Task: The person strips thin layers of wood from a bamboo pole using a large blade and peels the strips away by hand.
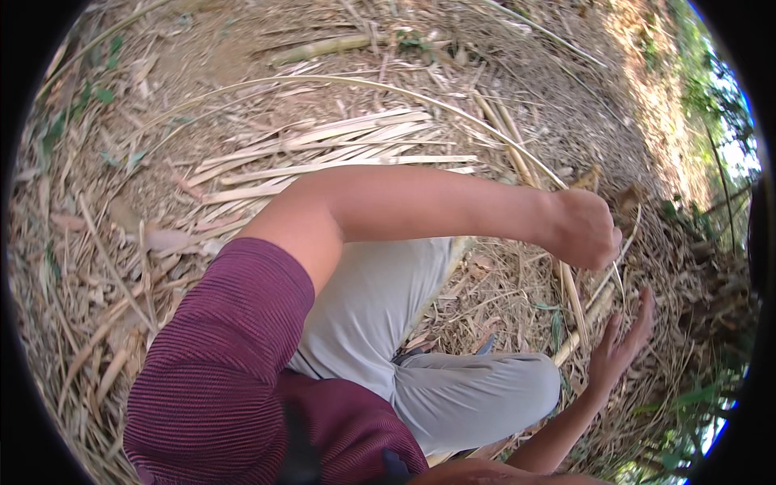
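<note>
My left arm reaches across in front of me to the right, and my left hand [586, 230] is closed in a fist. A long, thin, pale bamboo strip [420, 99] arches over the ground from the far left and runs into that fist. A short, thin end sticks out below the fingers. Nearer to me, my right hand [621, 343] is open, with thumb and fingers apart, just below that end. I see nothing in its palm. My grey-trousered legs [477, 396] are bent beneath my arms.
Many split bamboo strips [347, 149] lie in a loose pile beyond my left arm. A thicker bamboo piece [323, 48] lies farther off. Long bamboo pieces [574, 303] rest beside my knee. Dry leaves and stalks cover the ground; green plants [687, 404] grow at right.
</note>
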Demonstrator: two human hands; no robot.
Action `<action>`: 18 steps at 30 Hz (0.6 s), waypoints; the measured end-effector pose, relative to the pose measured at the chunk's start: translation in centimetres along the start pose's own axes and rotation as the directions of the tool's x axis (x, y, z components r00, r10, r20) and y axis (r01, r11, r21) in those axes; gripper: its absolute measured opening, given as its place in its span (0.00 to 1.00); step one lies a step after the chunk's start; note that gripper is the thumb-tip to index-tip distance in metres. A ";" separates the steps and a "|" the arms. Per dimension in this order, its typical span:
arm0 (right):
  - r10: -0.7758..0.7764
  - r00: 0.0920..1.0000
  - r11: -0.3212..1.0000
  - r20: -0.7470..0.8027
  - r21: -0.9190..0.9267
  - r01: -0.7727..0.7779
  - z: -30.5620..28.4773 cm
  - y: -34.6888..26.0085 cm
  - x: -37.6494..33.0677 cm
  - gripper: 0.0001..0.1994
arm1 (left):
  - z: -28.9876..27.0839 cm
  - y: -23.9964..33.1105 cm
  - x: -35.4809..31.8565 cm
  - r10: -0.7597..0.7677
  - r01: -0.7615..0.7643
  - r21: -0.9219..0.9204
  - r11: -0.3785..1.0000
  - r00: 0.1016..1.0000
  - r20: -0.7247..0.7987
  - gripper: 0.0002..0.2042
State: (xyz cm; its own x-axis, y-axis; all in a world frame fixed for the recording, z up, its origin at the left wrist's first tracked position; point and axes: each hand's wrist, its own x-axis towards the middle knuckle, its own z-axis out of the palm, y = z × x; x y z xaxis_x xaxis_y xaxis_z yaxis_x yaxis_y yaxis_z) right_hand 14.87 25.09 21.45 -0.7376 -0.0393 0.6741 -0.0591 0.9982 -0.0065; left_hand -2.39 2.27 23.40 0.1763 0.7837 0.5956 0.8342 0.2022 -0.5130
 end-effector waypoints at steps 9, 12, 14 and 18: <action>0.326 0.908 0.049 0.265 0.954 -0.296 2.8 -0.9 1.7 0.20 | -4.9 -5.1 8.9 0.288 -0.251 0.342 0.905 0.956 -0.061 0.10; 0.297 0.928 -0.098 0.225 0.974 -0.204 1.8 -4.2 5.4 0.19 | -6.5 -8.8 12.4 0.387 -0.223 0.509 0.831 0.890 -0.242 0.08; 0.261 0.951 -0.169 0.168 0.977 -0.126 0.9 -6.5 7.9 0.20 | -8.1 -9.9 14.9 0.429 -0.181 0.529 0.829 0.812 -0.395 0.09; 0.341 0.940 -0.006 -0.006 1.000 0.008 0.7 -9.1 11.5 0.22 | -10.4 -11.5 16.9 0.265 -0.031 0.466 0.884 0.855 -0.445 0.11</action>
State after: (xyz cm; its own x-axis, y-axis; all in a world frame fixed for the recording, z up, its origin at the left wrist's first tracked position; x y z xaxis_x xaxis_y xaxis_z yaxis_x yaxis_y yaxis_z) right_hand 6.50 15.55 28.75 -0.7096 0.3036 0.6358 -0.6784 -0.0507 -0.7329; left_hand -3.56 7.06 45.80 0.6044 0.4623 0.6488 0.4890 0.4277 -0.7603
